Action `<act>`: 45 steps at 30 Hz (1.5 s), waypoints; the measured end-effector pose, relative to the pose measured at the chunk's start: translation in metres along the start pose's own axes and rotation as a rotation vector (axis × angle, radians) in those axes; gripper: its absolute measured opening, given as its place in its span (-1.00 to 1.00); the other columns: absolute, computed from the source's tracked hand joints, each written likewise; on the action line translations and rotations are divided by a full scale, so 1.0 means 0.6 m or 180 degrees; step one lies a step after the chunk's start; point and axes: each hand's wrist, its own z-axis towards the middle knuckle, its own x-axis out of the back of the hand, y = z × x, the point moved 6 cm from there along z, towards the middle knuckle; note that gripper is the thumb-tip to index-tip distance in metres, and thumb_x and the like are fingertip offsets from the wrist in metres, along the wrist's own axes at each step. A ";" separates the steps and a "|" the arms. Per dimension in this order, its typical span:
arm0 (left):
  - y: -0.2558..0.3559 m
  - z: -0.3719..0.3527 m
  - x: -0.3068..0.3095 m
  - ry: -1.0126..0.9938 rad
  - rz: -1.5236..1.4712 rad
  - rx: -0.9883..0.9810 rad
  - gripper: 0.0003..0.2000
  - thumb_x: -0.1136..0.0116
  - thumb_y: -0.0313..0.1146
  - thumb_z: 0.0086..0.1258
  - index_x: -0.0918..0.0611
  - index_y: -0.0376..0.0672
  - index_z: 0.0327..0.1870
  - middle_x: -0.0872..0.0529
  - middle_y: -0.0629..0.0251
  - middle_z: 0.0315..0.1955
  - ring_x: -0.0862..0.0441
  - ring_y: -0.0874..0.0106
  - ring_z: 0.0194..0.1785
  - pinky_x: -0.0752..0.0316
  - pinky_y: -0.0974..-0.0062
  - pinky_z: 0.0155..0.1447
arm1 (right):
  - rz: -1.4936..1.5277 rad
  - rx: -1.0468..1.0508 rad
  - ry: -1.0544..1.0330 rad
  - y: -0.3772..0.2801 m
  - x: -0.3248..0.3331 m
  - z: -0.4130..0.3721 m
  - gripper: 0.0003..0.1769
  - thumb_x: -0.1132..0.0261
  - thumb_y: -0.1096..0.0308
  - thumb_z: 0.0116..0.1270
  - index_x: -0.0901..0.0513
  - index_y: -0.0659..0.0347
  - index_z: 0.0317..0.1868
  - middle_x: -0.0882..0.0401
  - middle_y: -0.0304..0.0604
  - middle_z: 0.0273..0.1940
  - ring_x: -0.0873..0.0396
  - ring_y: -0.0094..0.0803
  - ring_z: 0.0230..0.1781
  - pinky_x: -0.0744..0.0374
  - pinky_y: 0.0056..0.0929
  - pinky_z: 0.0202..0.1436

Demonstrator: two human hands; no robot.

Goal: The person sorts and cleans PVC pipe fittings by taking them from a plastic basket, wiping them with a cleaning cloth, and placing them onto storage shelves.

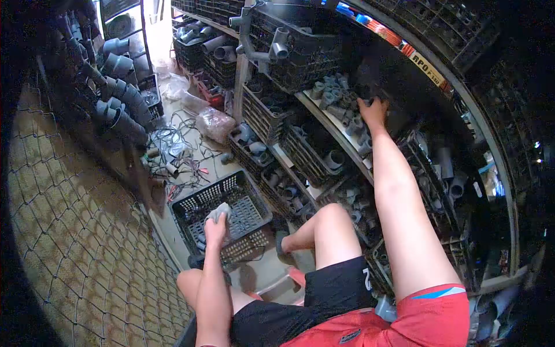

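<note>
Head view: you sat above a black basket (191, 203) that stood on the floor just in front of your knees. Your left hand (215, 231) was over the basket, fingers closed around a grey pipe fitting (220, 211) held just above its mesh bottom. Up and to the right of the basket, well apart from it, your right hand (373, 111) reached onto a shelf (342, 137) beside a pile of grey fittings (334, 91). Its fingers pointed into the dark at the back, and I could not tell whether they had hold of anything.

Judging by this, the work was at an early stage: the basket looked nearly bare, while the pile on the shelf was large.

A yellow label (426, 68) far above and right of the basket began "RPO"; the rest was too small to read. Your black shorts (324, 295) showed a white "2".
</note>
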 end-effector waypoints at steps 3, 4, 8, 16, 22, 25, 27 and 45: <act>0.011 -0.006 0.001 -0.0012 -0.0015 -0.0130 -0.52 -0.22 -0.03 0.33 -0.68 -0.41 -0.13 -0.75 -0.14 -0.20 -0.72 0.07 -0.04 -0.53 0.25 0.04 | -0.0214 -0.0156 -0.0150 -0.005 0.003 -0.006 -0.19 -0.35 -0.20 0.17 -0.47 0.17 0.30 -0.14 0.36 0.39 -0.09 0.32 0.43 -0.19 0.18 0.44; 0.011 -0.007 0.001 -0.0023 -0.0025 -0.0107 -0.52 -0.23 -0.02 0.33 -0.68 -0.40 -0.13 -0.75 -0.14 -0.21 -0.72 0.07 -0.04 -0.53 0.24 0.04 | -0.0214 -0.0152 -0.0152 -0.010 0.003 -0.008 -0.19 -0.35 -0.20 0.17 -0.47 0.17 0.30 -0.14 0.36 0.39 -0.09 0.32 0.43 -0.19 0.18 0.44; 0.010 -0.009 0.005 -0.0055 0.0016 0.0025 -0.48 -0.22 0.01 0.33 -0.67 -0.42 -0.11 -0.73 -0.18 -0.18 -0.69 0.02 0.00 -0.52 0.22 0.07 | -0.0551 -0.0520 -0.0191 -0.012 0.004 -0.019 -0.23 -0.30 -0.24 0.21 -0.47 0.04 0.31 -0.14 0.29 0.42 -0.07 0.29 0.45 -0.15 0.31 0.42; -0.007 0.003 0.004 -0.0049 0.0200 0.0222 -0.43 -0.23 0.04 0.32 -0.64 -0.47 -0.11 -0.71 -0.23 -0.13 -0.66 -0.03 0.05 -0.51 0.19 0.11 | -0.0619 -0.0609 -0.0246 -0.028 0.015 -0.020 -0.19 -0.24 -0.28 0.24 -0.39 0.03 0.38 -0.14 0.25 0.43 -0.06 0.28 0.46 -0.12 0.27 0.45; -0.003 -0.003 0.001 -0.0036 -0.0144 -0.0007 -0.50 -0.26 0.01 0.31 -0.68 -0.37 -0.12 -0.74 -0.16 -0.20 -0.70 0.01 -0.03 -0.53 0.20 0.05 | -0.0622 -0.0515 0.0017 -0.044 0.023 -0.022 -0.23 -0.25 -0.25 0.25 -0.42 0.06 0.32 -0.23 0.23 0.37 -0.13 0.27 0.41 -0.13 0.27 0.43; -0.009 0.000 0.003 0.0113 -0.0054 -0.0037 -0.52 -0.23 0.01 0.33 -0.69 -0.36 -0.17 -0.74 -0.16 -0.24 -0.72 0.03 -0.06 -0.54 0.20 0.01 | 0.0070 -0.0366 0.0807 -0.083 0.057 -0.020 -0.27 -0.29 -0.06 0.28 -0.38 0.17 0.34 -0.24 0.27 0.35 -0.17 0.29 0.38 -0.16 0.34 0.36; -0.009 0.000 0.006 0.0105 0.0096 0.0036 -0.53 -0.22 0.01 0.34 -0.69 -0.36 -0.20 -0.74 -0.15 -0.28 -0.73 0.05 -0.09 -0.55 0.21 -0.01 | 0.0494 0.0488 0.1868 -0.146 0.097 -0.029 -0.40 -0.33 0.09 0.29 -0.43 0.18 0.25 -0.32 0.19 0.27 -0.25 0.18 0.32 -0.23 0.21 0.33; -0.005 -0.051 0.205 0.1574 -0.1394 0.0564 -0.70 -0.02 -0.27 0.55 -0.63 -0.31 0.07 -0.68 0.32 -0.09 -0.58 0.55 -0.08 -0.47 0.53 0.00 | 0.1194 0.2738 -0.3715 -0.393 -0.557 -0.893 -0.80 -0.28 0.35 0.22 -0.73 0.18 -0.17 -0.55 -0.05 0.09 -0.50 -0.04 0.12 -0.50 -0.04 0.16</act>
